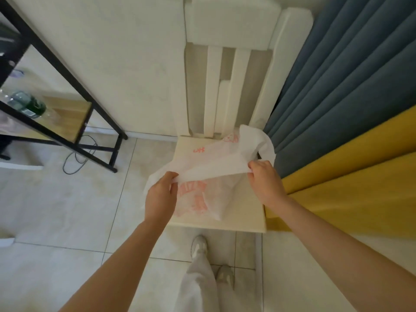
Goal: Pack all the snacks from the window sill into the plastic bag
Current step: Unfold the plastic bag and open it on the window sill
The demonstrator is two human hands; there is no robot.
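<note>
A white plastic bag (216, 163) with red print lies over the seat of a white chair (238, 219). My left hand (161, 197) pinches the bag's edge at its left side. My right hand (264, 180) grips the bag's edge at the right, and the plastic is stretched between the two hands. No snacks and no window sill are in view.
The chair's slatted back (227, 64) stands against a pale wall. Blue and yellow curtains (351, 113) hang on the right, touching the chair. A black-framed shelf (67, 104) with a green bottle (29, 104) stands at left, with a cable (78, 158) on the tiled floor.
</note>
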